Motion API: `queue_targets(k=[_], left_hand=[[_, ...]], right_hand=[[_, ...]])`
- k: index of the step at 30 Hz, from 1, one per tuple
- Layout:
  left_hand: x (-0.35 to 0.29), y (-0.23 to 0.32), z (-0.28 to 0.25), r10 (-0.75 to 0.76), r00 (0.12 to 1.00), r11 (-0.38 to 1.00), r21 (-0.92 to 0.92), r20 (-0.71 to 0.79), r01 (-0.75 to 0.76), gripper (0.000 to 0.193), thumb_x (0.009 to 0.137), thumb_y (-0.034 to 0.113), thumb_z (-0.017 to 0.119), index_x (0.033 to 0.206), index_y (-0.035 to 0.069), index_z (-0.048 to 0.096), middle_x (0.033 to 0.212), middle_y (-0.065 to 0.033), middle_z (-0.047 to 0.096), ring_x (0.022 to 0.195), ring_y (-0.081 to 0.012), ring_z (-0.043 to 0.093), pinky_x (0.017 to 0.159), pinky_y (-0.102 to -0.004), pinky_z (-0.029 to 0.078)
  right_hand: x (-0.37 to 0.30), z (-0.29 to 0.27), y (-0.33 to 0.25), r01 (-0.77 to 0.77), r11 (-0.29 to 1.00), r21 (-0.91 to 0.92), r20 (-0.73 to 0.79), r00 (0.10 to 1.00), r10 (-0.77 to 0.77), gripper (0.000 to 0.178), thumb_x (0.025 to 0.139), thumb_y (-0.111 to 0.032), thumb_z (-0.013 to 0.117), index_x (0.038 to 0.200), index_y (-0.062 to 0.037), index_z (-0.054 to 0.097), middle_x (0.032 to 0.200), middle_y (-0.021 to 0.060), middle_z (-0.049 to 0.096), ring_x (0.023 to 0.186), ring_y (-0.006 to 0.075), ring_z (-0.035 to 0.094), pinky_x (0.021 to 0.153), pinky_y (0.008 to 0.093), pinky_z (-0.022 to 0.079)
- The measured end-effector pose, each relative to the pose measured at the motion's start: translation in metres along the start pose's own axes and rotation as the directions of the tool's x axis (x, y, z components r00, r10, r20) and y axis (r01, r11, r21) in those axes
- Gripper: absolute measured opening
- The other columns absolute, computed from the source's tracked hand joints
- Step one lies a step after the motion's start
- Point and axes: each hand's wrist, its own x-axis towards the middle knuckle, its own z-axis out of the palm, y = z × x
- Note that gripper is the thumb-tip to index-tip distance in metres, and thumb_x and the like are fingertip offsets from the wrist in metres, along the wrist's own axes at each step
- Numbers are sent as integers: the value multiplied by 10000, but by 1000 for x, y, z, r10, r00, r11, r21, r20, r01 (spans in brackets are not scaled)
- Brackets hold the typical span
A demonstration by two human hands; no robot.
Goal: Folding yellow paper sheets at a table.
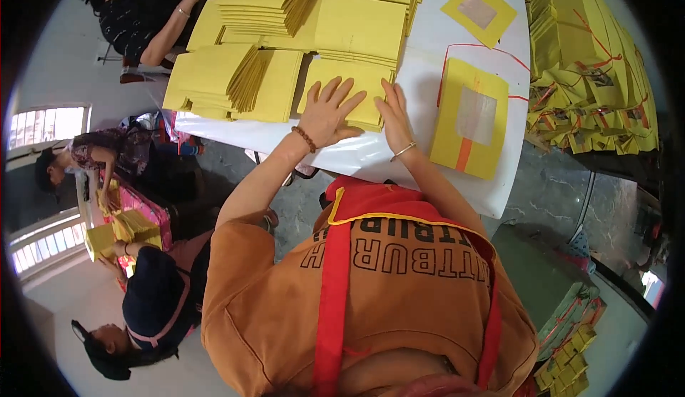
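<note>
A stack of yellow paper envelopes [369, 77] lies near the table's front edge. My left hand [327, 114], with a beaded bracelet at the wrist, rests flat on top of it with fingers spread. Against the stack's right edge is my right hand [396, 120], its fingers stretched out and a bangle on the wrist. Neither hand grips anything. Just left of the stack, more yellow envelopes [207, 76] lie fanned in an overlapping pile. To the right of my right hand sits a yellow envelope bundle [445, 112] with a clear window and an orange strip.
Further yellow stacks [360, 22] fill the table's far side. A windowed yellow piece [457, 1] and red string [444, 76] lie on the white tabletop [421, 47]. Tied yellow bundles [599, 62] are heaped at right. One person sits far left; two others handle yellow envelopes at another table.
</note>
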Motion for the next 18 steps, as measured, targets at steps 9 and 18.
queue_targets(k=[9,18], left_hand=[[-3,1,22,-17,999,999,43,-46,19,794,644,548,681,1318,220,418,1369,-115,363,1281,-322,285,1006,-562,161],[0,3,10,0,999,997,81,-41,3,814,606,317,766,1327,220,402,1355,-119,377,1264,-316,316,983,-550,229]], right_hand=[[-1,20,16,-52,999,7,-57,997,52,662,850,-241,511,1399,-42,198,1430,265,144,1351,388,99,1097,415,129],[2,18,13,-42,999,-3,-81,996,41,648,840,-238,525,1379,-29,230,1399,275,185,1316,412,169,1085,414,174]])
